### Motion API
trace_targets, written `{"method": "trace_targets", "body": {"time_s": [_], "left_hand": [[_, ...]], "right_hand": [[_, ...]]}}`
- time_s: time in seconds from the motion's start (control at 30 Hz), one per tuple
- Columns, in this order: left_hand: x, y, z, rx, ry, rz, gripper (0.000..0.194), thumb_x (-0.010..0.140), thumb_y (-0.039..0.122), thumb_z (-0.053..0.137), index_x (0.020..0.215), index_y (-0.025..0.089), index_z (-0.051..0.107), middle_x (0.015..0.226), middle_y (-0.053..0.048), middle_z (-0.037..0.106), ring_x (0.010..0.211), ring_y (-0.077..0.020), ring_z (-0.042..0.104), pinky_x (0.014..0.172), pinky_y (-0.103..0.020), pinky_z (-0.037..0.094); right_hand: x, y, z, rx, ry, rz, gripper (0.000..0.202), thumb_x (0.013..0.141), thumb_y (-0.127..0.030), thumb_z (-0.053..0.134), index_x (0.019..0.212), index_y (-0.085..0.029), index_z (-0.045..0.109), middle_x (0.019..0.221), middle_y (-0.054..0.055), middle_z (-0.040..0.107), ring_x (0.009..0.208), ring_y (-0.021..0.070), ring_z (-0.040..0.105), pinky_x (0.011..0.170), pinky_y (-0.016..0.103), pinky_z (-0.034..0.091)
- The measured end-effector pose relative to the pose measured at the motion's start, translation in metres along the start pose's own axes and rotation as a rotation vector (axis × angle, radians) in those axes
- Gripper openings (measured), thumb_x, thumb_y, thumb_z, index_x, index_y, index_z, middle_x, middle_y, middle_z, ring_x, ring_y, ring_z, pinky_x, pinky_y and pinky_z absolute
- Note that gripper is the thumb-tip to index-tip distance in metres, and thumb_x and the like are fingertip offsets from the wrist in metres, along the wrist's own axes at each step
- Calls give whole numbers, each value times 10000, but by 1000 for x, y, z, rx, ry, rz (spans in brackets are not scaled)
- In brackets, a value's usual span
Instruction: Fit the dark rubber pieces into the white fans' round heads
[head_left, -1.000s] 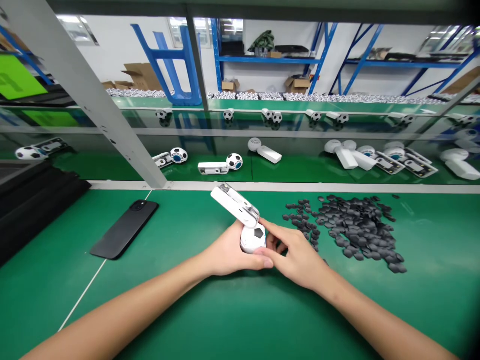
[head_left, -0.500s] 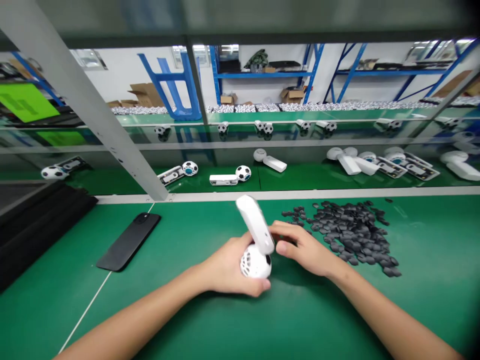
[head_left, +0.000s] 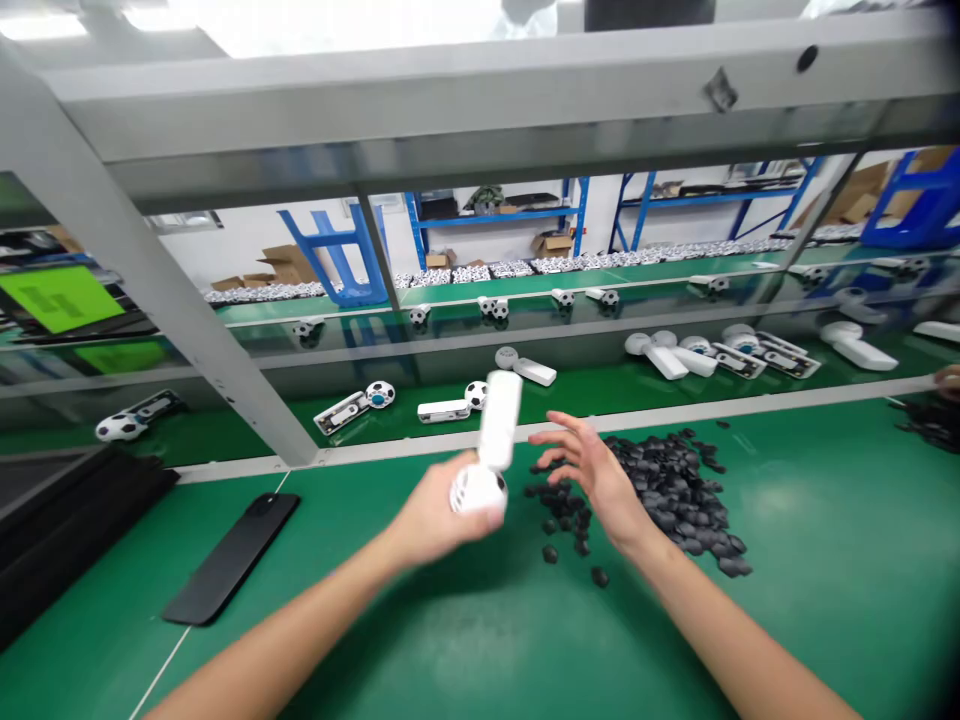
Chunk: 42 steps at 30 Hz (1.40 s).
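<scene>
**Around the green bench**

A black phone (head_left: 231,556) lies flat on the green mat (head_left: 825,560), left of a white line. Stacked black trays (head_left: 60,520) sit at far left. Finished white fans (head_left: 450,408) rest behind the grey rail (head_left: 675,415).

One phone (head_left: 229,556), one held fan (head_left: 491,455), one heap of black pieces (head_left: 667,490)

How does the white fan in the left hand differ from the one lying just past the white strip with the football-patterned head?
The held fan stands upright, handle up, gripped at its head by the left hand; the lying fan rests flat on the green belt, untouched. The held fan's head looks plain white with vent holes; the lying one's shows black patches. Both have white handles and round heads.
</scene>
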<state>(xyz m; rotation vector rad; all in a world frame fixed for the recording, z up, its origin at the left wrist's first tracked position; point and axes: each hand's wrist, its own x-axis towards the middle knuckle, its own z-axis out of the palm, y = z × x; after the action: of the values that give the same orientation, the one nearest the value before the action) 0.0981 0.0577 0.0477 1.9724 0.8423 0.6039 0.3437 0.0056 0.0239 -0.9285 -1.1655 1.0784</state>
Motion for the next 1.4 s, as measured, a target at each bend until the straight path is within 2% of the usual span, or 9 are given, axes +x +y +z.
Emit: {"method": "trace_targets", "body": {"time_s": [0.2, 0.43, 0.6, 0.77, 0.9, 0.97, 1.1, 1.23, 1.4], "left_hand": [[91, -20, -93, 499, 260, -358, 545, 874, 599, 691, 1112, 109, 678, 1137, -166, 720, 1051, -340, 671, 839, -375, 520], [99, -46, -128, 502, 330, -517, 351, 996, 389, 652, 1246, 143, 647, 1248, -101, 665, 1099, -251, 669, 953, -468, 576], [101, -21, -80, 305, 402, -228, 413, 1018, 372, 581, 1358, 139, 596, 1497, -173, 515, 1368, -317, 514, 1154, -528, 418], [84, 22, 74, -110, 143, 106, 618, 1107, 491, 127, 1588, 226, 410, 1610, -104, 464, 1401, -259, 538, 1114, -418, 484], [55, 41, 164, -727, -76, 97, 677, 1063, 611, 342, 1592, 197, 431, 1639, -105, 430, 1544, -302, 347, 1295, -449, 224], [50, 46, 169, -747, -105, 47, 686, 1042, 616, 417, 1576, 188, 459, 1623, -114, 452, 1550, -314, 325, 1300, -458, 198], [39, 42, 137, -572, -184, 10, 587, 1018, 536, 540, 1508, 214, 532, 1521, -102, 571, 1365, -288, 544, 1201, -442, 368], [1, 7, 106, -299, -224, 11, 538, 1071, 522, 376, 1398, 159, 602, 867, -84, 783, 897, -239, 702, 929, -400, 547], [-47, -35, 77, 226, 142, 435, 288, 997, 312, 528, 1239, 258, 675, 1208, -121, 722, 1140, -278, 665, 1029, -436, 534]], "right_hand": [[9, 12, -18, -398, 57, -45, 572, 1073, -667, 321, 1339, -231, 579, 1207, 104, 697, 1078, 270, 648, 923, 407, 502], [7, 27, -20, -405, -53, -33, 519, 1076, -652, 334, 1377, -313, 588, 1307, 87, 661, 1241, 304, 592, 1054, 469, 465], [8, 15, -19, -188, 69, -151, 535, 1093, -628, 283, 1408, -278, 536, 1349, 116, 632, 1284, 299, 581, 1030, 474, 514], [-2, -2, -12, -323, 197, -446, 533, 1103, -595, 286, 1467, -262, 487, 1499, 109, 522, 1425, 298, 454, 1207, 518, 337], [-3, -3, -17, -404, 304, -586, 519, 1103, -560, 266, 1363, -243, 584, 1366, 102, 626, 1315, 304, 549, 1147, 502, 386], [0, 2, -24, -442, 330, -575, 503, 1101, -552, 279, 1337, -239, 594, 1315, 98, 654, 1269, 293, 582, 1114, 475, 417], [5, 16, -32, -608, 236, -480, 495, 1113, -525, 239, 1347, -233, 563, 1278, 92, 672, 1238, 258, 606, 1089, 421, 448], [22, 30, -36, -845, 136, -341, 413, 1120, -450, 275, 1333, -251, 568, 1309, 76, 660, 1262, 235, 594, 1109, 405, 442], [106, 36, -76, -1062, 186, -168, 441, 990, -311, 608, 1403, -168, 547, 1451, 149, 550, 1378, 292, 487, 1174, 438, 382]]}}
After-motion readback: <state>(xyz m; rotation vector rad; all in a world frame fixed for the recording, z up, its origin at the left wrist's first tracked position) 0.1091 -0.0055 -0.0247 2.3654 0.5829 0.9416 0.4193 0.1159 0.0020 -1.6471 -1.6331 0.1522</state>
